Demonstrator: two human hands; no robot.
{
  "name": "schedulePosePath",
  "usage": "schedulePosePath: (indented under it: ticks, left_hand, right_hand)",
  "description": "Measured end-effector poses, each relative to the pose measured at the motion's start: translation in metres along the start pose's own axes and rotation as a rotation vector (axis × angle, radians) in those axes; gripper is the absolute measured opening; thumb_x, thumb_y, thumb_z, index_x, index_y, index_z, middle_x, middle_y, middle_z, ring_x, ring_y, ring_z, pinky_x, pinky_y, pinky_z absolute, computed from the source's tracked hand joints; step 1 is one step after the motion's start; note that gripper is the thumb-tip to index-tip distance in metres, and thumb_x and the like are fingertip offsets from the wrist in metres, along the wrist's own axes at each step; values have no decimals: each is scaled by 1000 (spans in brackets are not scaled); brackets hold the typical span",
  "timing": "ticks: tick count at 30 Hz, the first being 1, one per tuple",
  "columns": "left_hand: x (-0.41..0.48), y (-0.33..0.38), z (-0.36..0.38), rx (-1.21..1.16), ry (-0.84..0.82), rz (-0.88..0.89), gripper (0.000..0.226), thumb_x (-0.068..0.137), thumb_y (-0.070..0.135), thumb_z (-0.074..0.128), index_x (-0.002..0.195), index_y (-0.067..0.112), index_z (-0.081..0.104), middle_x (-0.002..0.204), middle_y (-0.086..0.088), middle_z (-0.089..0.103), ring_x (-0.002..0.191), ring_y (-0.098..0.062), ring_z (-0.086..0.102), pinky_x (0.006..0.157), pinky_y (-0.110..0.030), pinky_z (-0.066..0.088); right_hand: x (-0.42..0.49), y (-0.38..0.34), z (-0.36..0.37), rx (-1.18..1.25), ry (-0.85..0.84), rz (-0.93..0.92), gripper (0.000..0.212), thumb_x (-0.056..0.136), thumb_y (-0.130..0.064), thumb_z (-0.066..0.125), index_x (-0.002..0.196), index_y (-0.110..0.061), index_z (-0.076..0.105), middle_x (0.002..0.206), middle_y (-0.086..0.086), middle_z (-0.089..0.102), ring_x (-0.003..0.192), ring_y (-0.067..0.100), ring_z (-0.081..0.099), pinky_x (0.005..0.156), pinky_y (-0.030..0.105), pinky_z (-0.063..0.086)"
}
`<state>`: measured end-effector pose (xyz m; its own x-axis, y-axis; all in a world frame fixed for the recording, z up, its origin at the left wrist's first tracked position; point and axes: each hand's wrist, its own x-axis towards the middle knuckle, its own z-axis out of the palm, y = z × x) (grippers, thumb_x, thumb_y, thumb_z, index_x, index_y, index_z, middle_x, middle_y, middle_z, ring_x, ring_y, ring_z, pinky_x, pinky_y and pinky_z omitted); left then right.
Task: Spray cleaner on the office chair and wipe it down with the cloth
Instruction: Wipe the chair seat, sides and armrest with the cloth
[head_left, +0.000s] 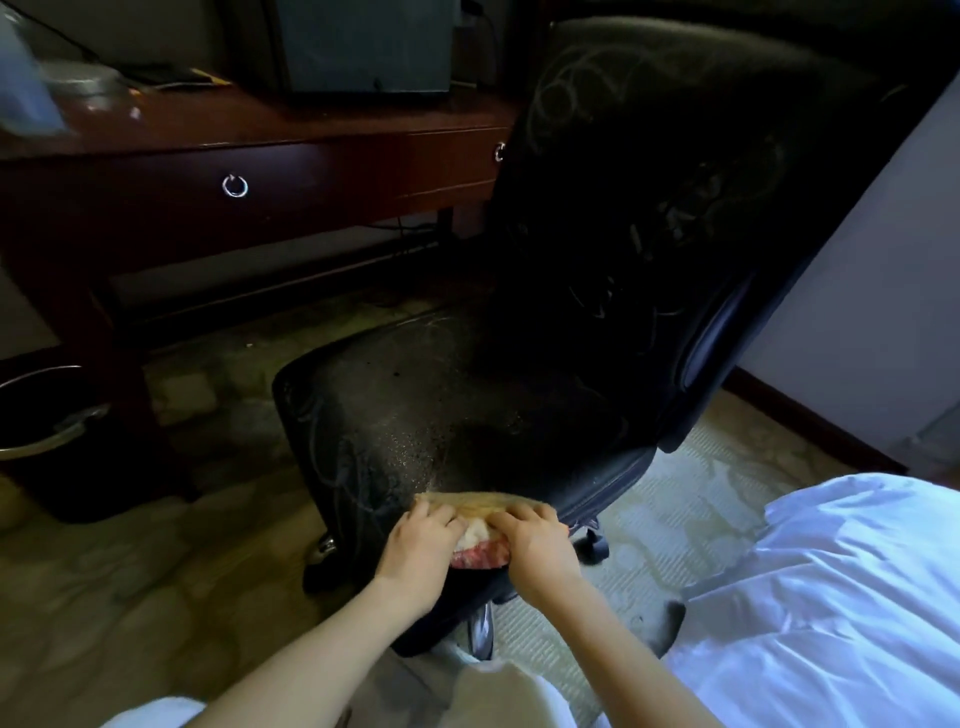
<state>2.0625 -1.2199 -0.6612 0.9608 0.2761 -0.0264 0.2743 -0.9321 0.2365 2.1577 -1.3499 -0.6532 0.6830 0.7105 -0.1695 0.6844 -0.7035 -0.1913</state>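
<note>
Both left hand (423, 535), right hand (537, 540) grip cloth (480, 506) on chair (441, 395); bin (36, 375) contents unclear.

Your only camera rides on your head, facing forward and steeply down past your forearms onto the chair (467, 415) seat. It is close: your left hand (418, 540) and right hand (537, 540), gripping the cloth (483, 503), sit low centre; desk (311, 156) and bed (831, 571) crowd the edges.

Office chair (467, 415) centre, backrest at the far side. Cloth (483, 506) on seat's front edge, left hand (421, 540) and right hand (535, 540) side by side gripping it. Desk (260, 156) behind-left, bin (41, 415) on floor beside desk leg, bed (831, 597) right.
</note>
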Motion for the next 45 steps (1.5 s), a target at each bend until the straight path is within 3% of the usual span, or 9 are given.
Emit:
schedulePosePath:
  ticks: [6,13,19,29,37,39,42,45]
  left_hand:
    - [-42,-24,0,-68,12,-98,52,92,1,42,140,22,44,143,4,42,134,-24,31,108,-34,35]
    - [-64,-41,3,-134,41,-171,56,92,-2,44,142,23,43,144,7,40,136,-20,28,109,-31,34]
    - [-56,-46,4,-184,6,-186,50,95,3,39,141,21,43,144,1,41,136,-24,28,110,-33,32]
    - [-58,-46,19,-185,28,-215,53,95,0,38,144,21,41,148,3,38,140,-24,22,113,-33,27]
    - [-70,-39,23,-203,79,-267,61,91,-4,45,144,25,39,147,9,38,140,-22,24,114,-31,26]
    - [-79,-39,25,-242,109,-286,61,90,-4,45,143,26,40,145,10,39,138,-20,26,113,-30,29]
    - [-98,-40,34,-318,140,-333,60,90,-1,47,143,27,41,144,12,41,137,-16,28,114,-30,29]
    - [-123,-46,44,-379,107,-373,60,92,1,47,144,29,40,146,13,38,139,-12,27,117,-28,22]
  right_hand:
    - [-15,-40,9,-23,-40,-51,52,85,-8,46,132,-30,48,135,-3,44,126,29,33,96,39,32]
    - [-10,-66,2,-92,-176,-70,55,87,-10,54,137,-28,43,146,0,36,135,33,25,106,45,31]
    - [0,-64,4,-115,-213,-75,59,86,-10,54,139,-30,42,147,-1,34,132,33,27,106,45,36]
    - [12,-51,21,-88,-144,-160,56,83,-11,51,134,-36,45,137,-5,40,117,32,35,96,44,42]
    - [-5,-56,28,-120,23,-206,43,90,-15,46,131,-30,48,136,-2,42,125,33,32,98,47,37]
    - [-9,-60,31,-97,49,-232,42,85,-16,55,125,-28,54,129,0,49,121,36,38,94,51,38]
    - [-17,-64,43,-67,129,-296,44,61,-18,78,102,-29,66,105,-1,62,100,35,55,74,52,48]
    - [-33,-73,54,-46,182,-376,33,66,-29,70,99,-33,64,105,-4,62,100,30,54,77,47,50]
